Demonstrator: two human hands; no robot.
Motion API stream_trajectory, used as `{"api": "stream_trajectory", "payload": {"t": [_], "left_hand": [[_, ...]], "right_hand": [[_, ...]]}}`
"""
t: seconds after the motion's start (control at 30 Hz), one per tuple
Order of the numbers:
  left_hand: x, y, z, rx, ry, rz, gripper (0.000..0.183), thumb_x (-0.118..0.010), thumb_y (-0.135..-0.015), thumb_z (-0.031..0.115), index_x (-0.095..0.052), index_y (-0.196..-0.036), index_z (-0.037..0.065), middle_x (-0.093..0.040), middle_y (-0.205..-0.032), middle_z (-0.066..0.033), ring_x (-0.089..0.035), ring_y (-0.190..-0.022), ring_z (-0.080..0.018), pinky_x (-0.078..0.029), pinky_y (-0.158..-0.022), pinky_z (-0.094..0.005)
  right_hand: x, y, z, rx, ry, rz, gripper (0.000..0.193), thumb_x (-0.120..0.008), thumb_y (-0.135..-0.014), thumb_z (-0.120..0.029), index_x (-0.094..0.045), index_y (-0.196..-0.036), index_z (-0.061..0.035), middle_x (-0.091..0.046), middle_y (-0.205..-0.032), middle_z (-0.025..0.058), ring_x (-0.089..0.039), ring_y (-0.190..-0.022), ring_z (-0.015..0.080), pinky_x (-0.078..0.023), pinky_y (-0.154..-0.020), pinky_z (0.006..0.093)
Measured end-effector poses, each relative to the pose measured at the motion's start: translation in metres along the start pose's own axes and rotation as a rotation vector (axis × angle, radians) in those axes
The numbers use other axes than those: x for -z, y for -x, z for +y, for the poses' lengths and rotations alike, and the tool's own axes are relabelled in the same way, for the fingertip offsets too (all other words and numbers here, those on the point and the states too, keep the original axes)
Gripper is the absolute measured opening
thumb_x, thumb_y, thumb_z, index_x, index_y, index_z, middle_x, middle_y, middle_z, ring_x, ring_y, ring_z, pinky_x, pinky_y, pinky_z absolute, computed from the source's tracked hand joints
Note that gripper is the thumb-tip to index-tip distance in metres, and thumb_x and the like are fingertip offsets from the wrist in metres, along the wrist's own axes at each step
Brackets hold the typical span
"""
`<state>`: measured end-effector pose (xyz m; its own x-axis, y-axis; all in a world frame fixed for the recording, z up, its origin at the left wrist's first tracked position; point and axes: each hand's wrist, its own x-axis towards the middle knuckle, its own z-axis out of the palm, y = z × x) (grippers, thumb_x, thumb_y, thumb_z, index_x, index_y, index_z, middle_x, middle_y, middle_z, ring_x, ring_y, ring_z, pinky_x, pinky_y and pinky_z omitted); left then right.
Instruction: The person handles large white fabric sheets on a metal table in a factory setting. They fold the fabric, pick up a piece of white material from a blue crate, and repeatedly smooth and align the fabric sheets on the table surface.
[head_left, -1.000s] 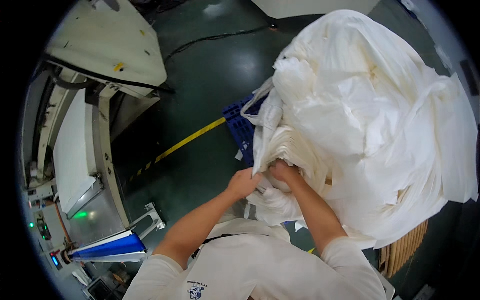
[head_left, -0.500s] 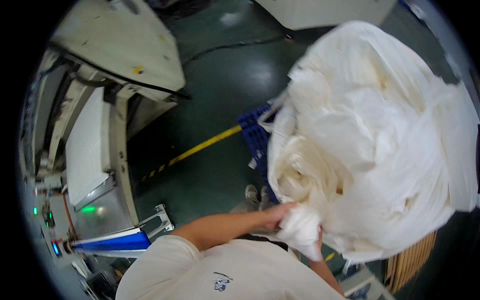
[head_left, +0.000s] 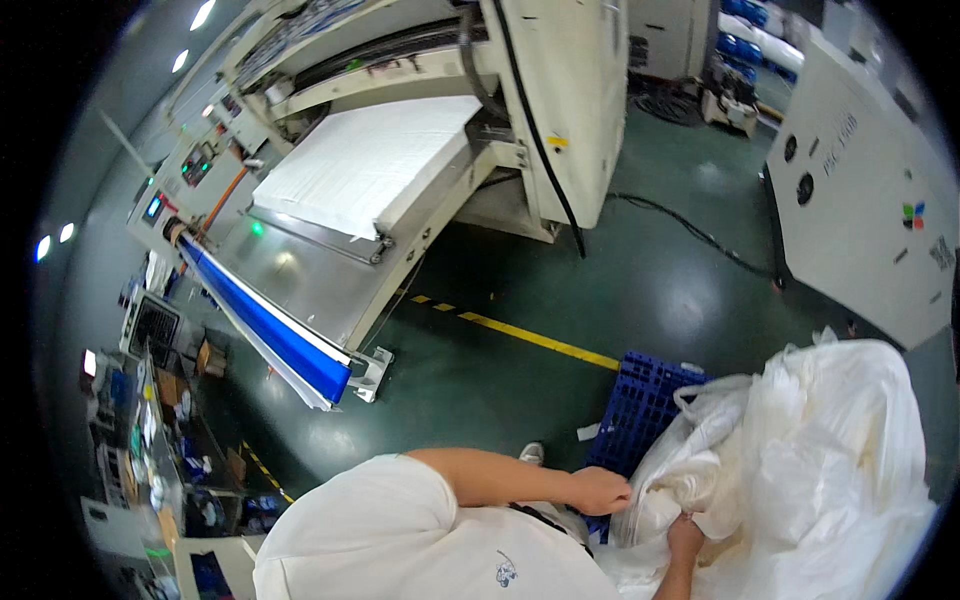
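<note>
A large heap of crumpled white film-like sheeting (head_left: 830, 450), partly cream-toned, bulges from a big white sack (head_left: 660, 450) at my right. My right hand (head_left: 686, 537) is closed on a fold of the white sheeting at the heap's near side. Beside the sack's left edge, my left hand (head_left: 603, 491) is curled into a fist. Whatever its fingers hold, if anything, is hidden. Under the sack, a blue plastic pallet (head_left: 640, 405) sticks out on the left.
Ahead and left stands a large cream machine (head_left: 570, 110) with a white sheet stack (head_left: 370, 160) on its metal table. A blue-edged bar (head_left: 270, 325) juts toward me. At the far right is a white cabinet (head_left: 860, 190); a black cable (head_left: 690, 235) crosses the green floor.
My view has swung left and up, showing more of the machine. The white bundle held between both hands is now down against the heap, and my hands have come apart.
</note>
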<state>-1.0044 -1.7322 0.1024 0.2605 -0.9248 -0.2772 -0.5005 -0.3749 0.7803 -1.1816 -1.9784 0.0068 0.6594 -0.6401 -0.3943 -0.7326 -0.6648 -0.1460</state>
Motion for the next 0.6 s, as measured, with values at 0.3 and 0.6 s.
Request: {"api": "stream_trajectory", "payload": {"t": [0.3,0.6], "left_hand": [[0.042,0.106,-0.148,0.548,0.200,0.307,0.031,-0.049,-0.086,0.034,-0.066,-0.098,0.011,-0.067,-0.096,-0.0159,-0.063,-0.090,-0.0348,-0.049,-0.078,-0.0453],[0.191,0.236,-0.314,0.726,0.733,1.003,0.025,-0.055,-0.088,0.025,-0.064,-0.097,0.004,-0.066,-0.082,-0.0074,-0.065,-0.072,-0.0156,-0.051,-0.063,-0.0313]], "right_hand": [[0.115,-0.022,-0.092,-0.077,0.366,-0.309,0.037,-0.059,-0.085,-0.034,-0.064,-0.103,-0.0020,-0.065,-0.102,0.0210,-0.062,-0.099,0.0334,-0.048,-0.086,0.0430],[0.106,-0.040,-0.371,0.397,0.058,0.085,0.030,-0.056,-0.086,-0.033,-0.062,-0.087,-0.0029,-0.066,-0.082,0.0193,-0.062,-0.077,0.0394,-0.048,-0.069,0.0472]]}}
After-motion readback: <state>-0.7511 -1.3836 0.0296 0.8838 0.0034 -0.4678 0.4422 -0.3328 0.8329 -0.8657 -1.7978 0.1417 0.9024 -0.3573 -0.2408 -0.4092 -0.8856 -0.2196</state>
